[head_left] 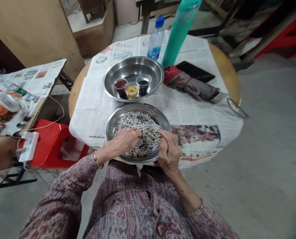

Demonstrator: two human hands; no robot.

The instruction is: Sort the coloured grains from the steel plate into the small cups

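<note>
A steel bowl (168, 120) holds a mix of white grains (148, 122) with dark red, yellow and black beans among them. My left hand (126, 140) reaches over the bowl's left side, fingertips pinched together at the grains; whatever is in the pinch is hidden. At the right rim, my right hand (169, 151) has its index finger stretched to the grains and the other fingers curled in, hiding anything in them. Behind stands a second steel bowl (134, 63), with a cup of red beans (120, 84), a cup of yellow kernels (132, 90) and a cup of black beans (144, 83).
Newspaper (88, 116) covers the round table. Towards its back are a water bottle (155, 39), a tall green bottle (180, 33), a folded umbrella (190, 84) and a dark flat device (195, 71). To the left are a red stool (48, 142), a power strip (29, 146) and another person's leg (2, 152).
</note>
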